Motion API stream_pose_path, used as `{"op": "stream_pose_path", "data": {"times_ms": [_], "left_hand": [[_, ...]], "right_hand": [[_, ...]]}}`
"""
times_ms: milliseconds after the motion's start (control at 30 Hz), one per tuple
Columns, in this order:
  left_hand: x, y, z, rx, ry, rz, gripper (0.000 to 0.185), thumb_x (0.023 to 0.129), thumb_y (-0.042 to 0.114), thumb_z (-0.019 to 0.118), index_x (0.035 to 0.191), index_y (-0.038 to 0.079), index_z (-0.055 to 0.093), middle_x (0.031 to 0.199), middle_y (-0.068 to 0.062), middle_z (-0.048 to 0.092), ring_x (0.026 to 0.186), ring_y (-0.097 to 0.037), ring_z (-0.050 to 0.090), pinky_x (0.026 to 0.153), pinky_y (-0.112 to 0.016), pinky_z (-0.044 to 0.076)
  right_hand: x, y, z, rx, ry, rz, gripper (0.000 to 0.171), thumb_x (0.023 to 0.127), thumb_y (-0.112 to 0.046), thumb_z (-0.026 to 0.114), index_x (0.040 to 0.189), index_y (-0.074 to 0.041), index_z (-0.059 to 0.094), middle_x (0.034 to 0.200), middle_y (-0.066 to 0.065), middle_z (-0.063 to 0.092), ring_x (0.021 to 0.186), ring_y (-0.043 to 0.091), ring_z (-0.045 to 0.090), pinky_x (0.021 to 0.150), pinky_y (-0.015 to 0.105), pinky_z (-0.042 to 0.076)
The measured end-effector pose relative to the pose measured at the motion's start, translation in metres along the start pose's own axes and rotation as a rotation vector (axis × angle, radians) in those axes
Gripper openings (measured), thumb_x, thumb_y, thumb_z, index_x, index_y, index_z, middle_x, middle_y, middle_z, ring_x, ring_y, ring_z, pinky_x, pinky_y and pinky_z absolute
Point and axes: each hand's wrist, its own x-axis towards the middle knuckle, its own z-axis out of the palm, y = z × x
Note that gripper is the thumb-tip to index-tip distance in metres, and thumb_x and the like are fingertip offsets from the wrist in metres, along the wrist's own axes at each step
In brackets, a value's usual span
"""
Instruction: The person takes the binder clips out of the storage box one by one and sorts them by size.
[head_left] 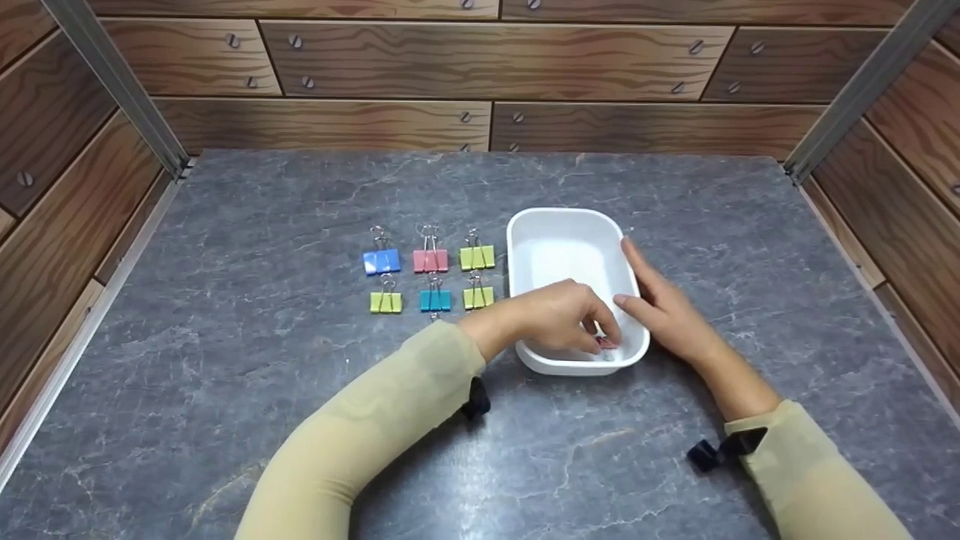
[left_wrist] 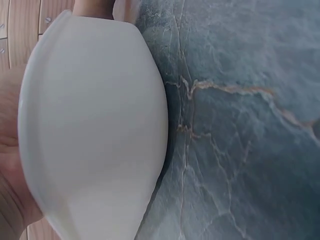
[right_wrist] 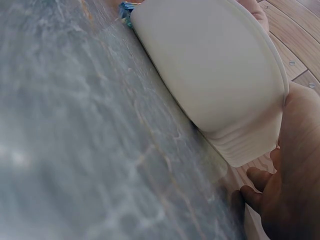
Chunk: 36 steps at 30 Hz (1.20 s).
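Note:
My left hand (head_left: 566, 319) reaches over the near left rim into a white plastic tub (head_left: 532, 217). Its fingertips pinch a small reddish binder clip (head_left: 606, 343) low at the near end, mostly covered by the fingers. On the tub's right side, my right hand (head_left: 671, 315) holds the wall, thumb over the rim and fingers along the outside. Left of the tub stand rows of binder clips: blue (head_left: 382, 262), pink (head_left: 430, 261) and yellow-green (head_left: 477, 258) behind; yellow-green (head_left: 386, 302), teal (head_left: 435, 300) and yellow-green (head_left: 478, 298) in front.
A bit of wire handle shows just in front of the teal clip, beside my left sleeve (head_left: 405, 382), which may cover more. The grey marbled tabletop (head_left: 262, 375) is bounded by wood-patterned panels (head_left: 495, 60) and metal posts at the back corners.

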Motion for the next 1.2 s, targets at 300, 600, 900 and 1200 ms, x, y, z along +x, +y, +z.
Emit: {"op": "stream_pose_path", "data": {"times_ms": [300, 600, 900, 1200], "left_hand": [[0.009, 0.000, 0.004, 0.017, -0.003, -0.009, 0.024, 0.095, 0.008, 0.079, 0.119, 0.013, 0.082, 0.105, 0.005, 0.080, 0.093, -0.001, 0.071, 0.085, -0.010, 0.049], [0.014, -0.002, 0.008, 0.073, 0.007, -0.009, 0.020, 0.096, 0.010, 0.079, 0.115, 0.015, 0.084, 0.101, 0.007, 0.080, 0.084, 0.000, 0.063, 0.079, -0.011, 0.047], [0.016, -0.001, 0.009, 0.066, 0.011, -0.022, 0.017, 0.095, 0.010, 0.080, 0.111, 0.015, 0.084, 0.100, 0.009, 0.080, 0.084, 0.001, 0.061, 0.079, -0.011, 0.047], [0.016, -0.002, 0.010, 0.067, 0.015, -0.018, 0.015, 0.095, 0.013, 0.082, 0.109, 0.014, 0.085, 0.097, 0.008, 0.080, 0.079, 0.001, 0.061, 0.075, -0.012, 0.046]], "right_hand": [[0.000, -0.003, -0.001, -0.020, 0.004, 0.014, 0.077, 0.105, -0.013, 0.063, 0.170, -0.019, 0.022, 0.175, 0.008, 0.021, 0.150, 0.033, 0.036, 0.110, 0.011, 0.033], [0.001, -0.004, -0.001, -0.026, 0.007, -0.004, 0.077, 0.105, -0.012, 0.064, 0.170, -0.018, 0.023, 0.175, 0.007, 0.021, 0.154, 0.032, 0.030, 0.114, 0.011, 0.029], [0.001, -0.004, -0.001, -0.030, 0.005, 0.008, 0.077, 0.105, -0.013, 0.064, 0.170, -0.017, 0.022, 0.175, 0.008, 0.020, 0.155, 0.032, 0.028, 0.114, 0.011, 0.028], [0.000, -0.003, 0.000, -0.025, 0.006, 0.009, 0.078, 0.105, -0.013, 0.064, 0.170, -0.016, 0.022, 0.175, 0.008, 0.019, 0.156, 0.032, 0.024, 0.117, 0.013, 0.025]]}}
